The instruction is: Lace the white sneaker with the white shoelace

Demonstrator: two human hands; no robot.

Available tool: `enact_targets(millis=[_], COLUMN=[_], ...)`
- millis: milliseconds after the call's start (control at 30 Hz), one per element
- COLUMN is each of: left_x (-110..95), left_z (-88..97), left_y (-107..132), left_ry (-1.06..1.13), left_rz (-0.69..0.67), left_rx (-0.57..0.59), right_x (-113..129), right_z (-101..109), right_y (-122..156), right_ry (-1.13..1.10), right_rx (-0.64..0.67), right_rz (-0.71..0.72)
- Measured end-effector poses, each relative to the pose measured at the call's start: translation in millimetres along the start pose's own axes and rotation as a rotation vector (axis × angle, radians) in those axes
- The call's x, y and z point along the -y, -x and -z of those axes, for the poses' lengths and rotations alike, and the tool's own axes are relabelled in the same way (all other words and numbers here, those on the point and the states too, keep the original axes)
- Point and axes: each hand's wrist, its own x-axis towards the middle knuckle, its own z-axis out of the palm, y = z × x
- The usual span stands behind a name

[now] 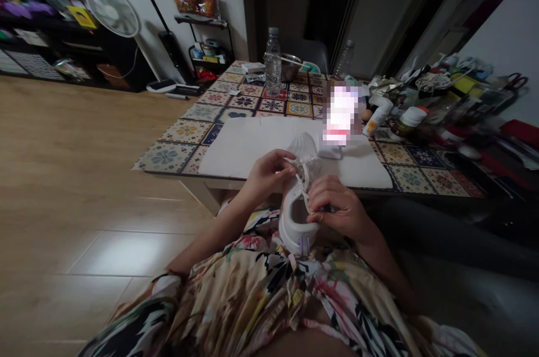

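Left hand (267,174): fingers pinched together on the laces (301,168) near the top eyelets.
Right hand (339,208): fingers curled and clamped on the side of the white sneaker (295,200), thumb by the eyelets.
Sneaker: held over the lap, heel toward the person, toe pointing at the desk edge and just overlapping it in view; whether it touches the desk cannot be told.
Lap: covered by a floral dress (261,289).
Desk (185,132): low, with a patterned tile-print top; a white sheet (248,146) lies along its near edge.
Far side of desk: a clear water bottle (273,62) stands beside a metal bowl (290,68).
Right end of desk: a dense clutter of small bottles (410,118), tubes and packets.
Floor (63,177): pale wood boards, glossy, catching a light reflection.
Back wall: a white fan (112,10) beside a leaning stick vacuum (168,42), then a small wire rack (206,37) with snack bags on top.
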Motion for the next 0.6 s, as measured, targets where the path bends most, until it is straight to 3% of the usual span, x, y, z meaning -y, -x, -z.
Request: enact_targets(millis=[100, 167, 267, 333, 400, 533, 600], left_x=[-2.8, -8.2, -19.6, -26.9, -31.8, -32.4, -29.6], left_z=[8.9, 14.1, 17.7, 16.9, 14.5, 9.4, 7.6], left_y=[6.1, 12.1, 21.1, 25.1, 27.1, 28.0, 28.3], left_ry=[-0.052, -0.124, -0.284, -0.379, -0.441, -0.471, -0.461], left_rz=[-0.080, -0.128, -0.169, -0.195, -0.215, -0.232, -0.223], left_rx=[0.017, 0.068, 0.298, 0.406, 0.425, 0.398, 0.386], right_x=[3.8, 6.7, 11.4, 16.5, 24.6, 40.9, 40.9], right_z=[3.3, 2.6, -2.3, -4.2, -2.0, 13.5, 20.6], right_y=[2.6, 2.6, -0.2, -2.3, -2.8, 3.7, 8.2], right_ry=[0.071, 0.231, 0.466, 0.490, 0.312, -0.353, -0.410], right_rx=[-0.050, -0.049, -0.009, -0.030, -0.002, 0.297, 0.252], right_rz=[-0.098, -0.117, -0.095, -0.069, -0.017, 0.332, 0.248])
